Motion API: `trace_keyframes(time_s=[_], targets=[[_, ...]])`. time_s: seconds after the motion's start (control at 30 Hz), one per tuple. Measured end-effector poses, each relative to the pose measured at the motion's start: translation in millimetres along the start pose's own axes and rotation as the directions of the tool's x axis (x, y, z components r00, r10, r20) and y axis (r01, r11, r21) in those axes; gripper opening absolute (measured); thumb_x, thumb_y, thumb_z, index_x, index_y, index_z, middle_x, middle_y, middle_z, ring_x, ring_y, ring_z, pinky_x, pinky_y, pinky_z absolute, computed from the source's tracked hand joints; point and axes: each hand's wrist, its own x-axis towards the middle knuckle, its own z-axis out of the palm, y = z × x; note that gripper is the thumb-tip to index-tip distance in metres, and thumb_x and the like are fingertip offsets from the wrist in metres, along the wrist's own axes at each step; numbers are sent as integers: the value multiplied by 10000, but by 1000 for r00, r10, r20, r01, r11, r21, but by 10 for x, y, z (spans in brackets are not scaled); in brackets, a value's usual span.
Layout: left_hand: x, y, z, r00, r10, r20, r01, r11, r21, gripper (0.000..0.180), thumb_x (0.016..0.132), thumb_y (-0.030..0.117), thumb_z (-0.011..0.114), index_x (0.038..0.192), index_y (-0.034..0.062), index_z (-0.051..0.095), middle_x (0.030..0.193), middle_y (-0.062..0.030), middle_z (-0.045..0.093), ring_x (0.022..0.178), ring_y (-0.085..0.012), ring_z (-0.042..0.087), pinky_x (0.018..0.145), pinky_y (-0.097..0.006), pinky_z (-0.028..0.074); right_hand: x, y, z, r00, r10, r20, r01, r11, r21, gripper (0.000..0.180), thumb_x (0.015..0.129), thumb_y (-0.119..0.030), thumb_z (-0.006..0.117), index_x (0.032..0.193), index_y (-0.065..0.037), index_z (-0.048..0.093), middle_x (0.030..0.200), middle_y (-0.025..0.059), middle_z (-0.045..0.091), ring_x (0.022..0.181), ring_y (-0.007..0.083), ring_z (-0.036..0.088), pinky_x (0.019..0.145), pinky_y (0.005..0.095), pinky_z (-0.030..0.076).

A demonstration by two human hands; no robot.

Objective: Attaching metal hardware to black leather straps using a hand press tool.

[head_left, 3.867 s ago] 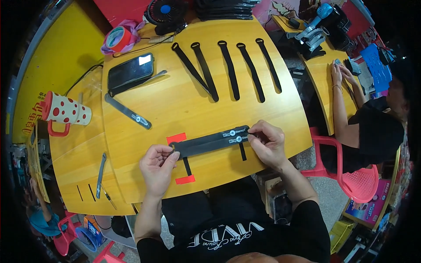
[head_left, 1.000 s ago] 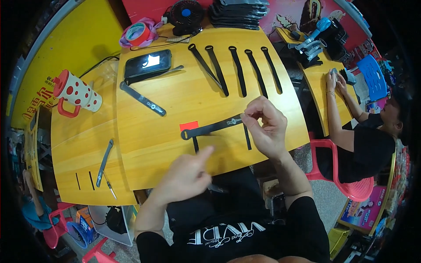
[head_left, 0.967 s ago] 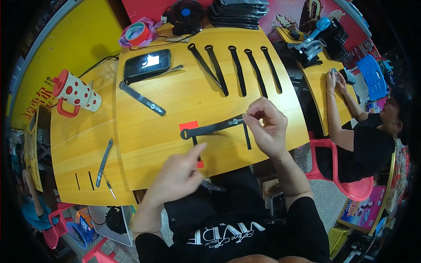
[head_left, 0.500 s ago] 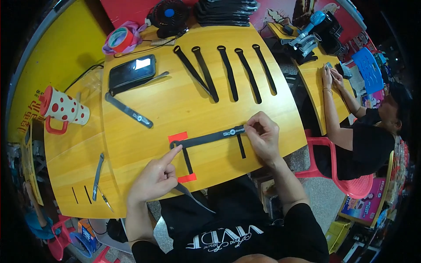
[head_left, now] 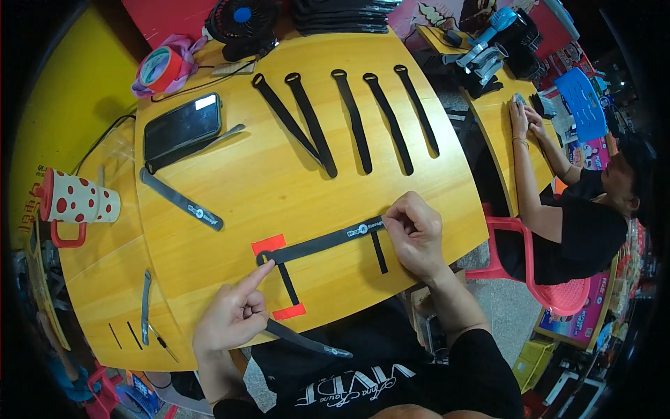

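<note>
A dark strap [head_left: 317,243] with a slotted loop at its left end and pale printing near its right end lies across the table. My left hand [head_left: 234,318] touches the loop with its outstretched index fingertip, the other fingers curled. At the other end, my right hand [head_left: 415,237] pinches the strap tip between thumb and fingers. Beneath the strap run two short black strips: a left strip [head_left: 287,283] between red tape pieces [head_left: 288,311] and a right strip [head_left: 380,253]. Another strap [head_left: 307,340] hangs past the table's front edge beside my left hand; its upper end is hidden.
Several looped straps [head_left: 358,122] lie farther back, near a stack of black straps [head_left: 342,17]. A fan [head_left: 242,15], tape roll [head_left: 159,70], phone [head_left: 183,129] and dotted tumbler [head_left: 84,199] stand left. At right, a person [head_left: 579,209] sits at another table.
My view has shifted, so the table sits slightly lower and more to the left. My left fingertip stays at the strap's loop and my right hand keeps its pinch.
</note>
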Motion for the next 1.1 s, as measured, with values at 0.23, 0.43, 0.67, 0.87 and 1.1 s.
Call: trace_keyframes(time_s=[0.23, 0.43, 0.67, 0.87, 1.1], targets=[[9, 16, -1, 1000, -19, -6, 19, 999, -27, 847, 688, -108, 527, 1505, 2, 336, 621, -11, 536, 519, -28, 445, 490, -177, 319, 6, 6, 13, 1000, -1, 7, 1, 999, -44, 139, 770, 137, 596, 778, 5, 553, 724, 104, 529, 547, 204, 522, 487, 293, 382], [16, 9, -2, 999, -36, -25, 35, 999, -25, 840, 686, -115, 522, 1500, 2, 349, 623, -9, 539, 524, -28, 451, 492, -176, 317, 6, 6, 21, 1000, 4, 8, -3, 999, -36, 135, 760, 131, 593, 773, 3, 551, 712, 102, 521, 543, 216, 520, 483, 305, 382], [26, 28, -9, 999, -30, -26, 29, 999, -28, 816, 699, -109, 528, 1491, 4, 371, 633, 0, 542, 534, -30, 455, 499, -180, 322, 26, 7, 38, 1000, 14, 14, -13, 997, -80, 122, 747, 125, 590, 743, 6, 564, 710, 113, 516, 569, 245, 542, 502, 310, 390], [60, -59, -31, 998, 50, -25, -52, 994, -93, 727, 767, -82, 545, 1473, 28, 410, 639, 12, 501, 573, -33, 422, 527, -205, 349, -5, 32, 33, 992, -65, -110, 60, 997, -47, 120, 758, 113, 615, 797, 4, 587, 788, 109, 540, 609, 212, 545, 530, 298, 413], [-506, 398, 497, 887, 456, -70, -457, 890, 5, 503, 873, -19, 613, 1369, 4, 532, 722, 1, 566, 609, -60, 492, 561, -218, 384, -567, -1117, 66, 853, -471, 224, 360, 843, 401, 277, 849, -50, 702, 1113, -21, 627, 1086, 164, 634, 906, 232, 636, 741, 331, 491]])
